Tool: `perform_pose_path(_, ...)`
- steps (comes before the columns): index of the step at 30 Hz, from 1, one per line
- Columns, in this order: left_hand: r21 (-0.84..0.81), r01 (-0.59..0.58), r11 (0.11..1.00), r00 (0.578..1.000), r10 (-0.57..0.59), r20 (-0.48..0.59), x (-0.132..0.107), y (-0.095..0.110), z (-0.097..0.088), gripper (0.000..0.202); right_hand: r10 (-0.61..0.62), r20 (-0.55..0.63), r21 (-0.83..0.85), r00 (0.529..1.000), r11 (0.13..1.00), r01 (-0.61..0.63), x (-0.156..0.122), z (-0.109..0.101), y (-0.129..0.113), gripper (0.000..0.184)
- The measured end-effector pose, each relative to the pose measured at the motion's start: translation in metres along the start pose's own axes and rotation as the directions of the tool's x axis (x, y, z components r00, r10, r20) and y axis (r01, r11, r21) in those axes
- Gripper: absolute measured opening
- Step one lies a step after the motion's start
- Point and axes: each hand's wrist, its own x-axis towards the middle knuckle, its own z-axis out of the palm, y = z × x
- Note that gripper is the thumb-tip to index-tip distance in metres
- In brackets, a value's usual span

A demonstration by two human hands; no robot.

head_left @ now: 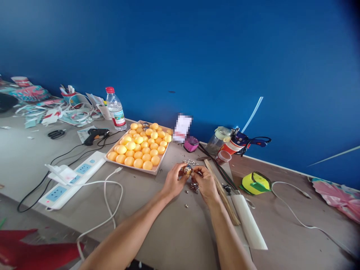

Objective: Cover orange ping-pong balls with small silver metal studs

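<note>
Both my hands meet over the middle of the table. My left hand point(173, 180) and my right hand point(205, 183) are closed around a small ball covered in shiny silver beads point(188, 169), pinched between the fingertips of both. Loose silver beads point(190, 162) lie on the table just beyond it, and a few more sit near my right wrist. A shallow tray point(132, 167) filled with several orange balls point(140, 146) stands to the left of my hands.
A white power strip point(73, 178) with a white cable point(108, 202) lies left. A black glue gun point(95, 134), scissors point(56, 133) and a water bottle point(116, 111) sit behind. Wooden sticks point(222, 191), a white paper roll point(249, 223), a yellow-green object point(255, 183) and cups are on the right.
</note>
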Motion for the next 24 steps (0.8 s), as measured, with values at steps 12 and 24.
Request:
perform_pose_path(12, -0.079, 0.039, 0.996, 0.999, -0.038, 0.014, -0.002, -0.001, 0.004, 0.033, 0.031, 0.012, 0.004, 0.999, 1.0, -0.031, -0.001, 0.0, -0.003, 0.02)
perform_pose_path(24, -0.43, 0.188, 0.883, 0.98, -0.195, 0.028, 0.009, -0.011, -0.001, 0.039, -0.26, 0.232, -0.759, 0.937, 0.555, 0.342, -0.001, -0.007, 0.007, 0.029)
